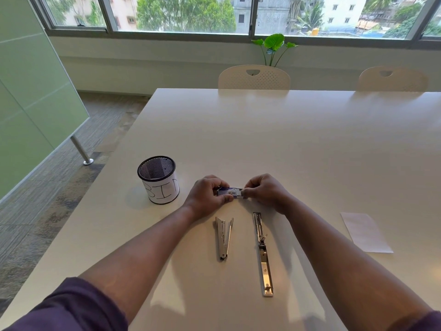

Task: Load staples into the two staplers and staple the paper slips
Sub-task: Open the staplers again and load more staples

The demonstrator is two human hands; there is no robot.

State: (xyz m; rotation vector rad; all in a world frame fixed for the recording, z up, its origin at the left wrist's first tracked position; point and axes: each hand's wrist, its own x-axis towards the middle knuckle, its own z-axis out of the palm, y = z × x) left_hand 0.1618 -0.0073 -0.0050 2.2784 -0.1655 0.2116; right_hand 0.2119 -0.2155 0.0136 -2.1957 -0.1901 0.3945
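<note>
Lying lengthwise front-to-back, both staplers (223, 237) point away.

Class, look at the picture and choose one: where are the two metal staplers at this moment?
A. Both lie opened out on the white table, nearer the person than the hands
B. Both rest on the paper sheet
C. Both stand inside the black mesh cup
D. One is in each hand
A: the shorter opened metal stapler and the longer opened metal stapler lie apart on the white table, while the left hand and right hand hold a small staple box.

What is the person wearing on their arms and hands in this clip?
Both hands, left hand and right hand, are bare: no gloves, rings or watch visible. The forearms are uncovered; dark purple sleeves sit pushed up near the elbows at the frame's bottom corners.
</note>
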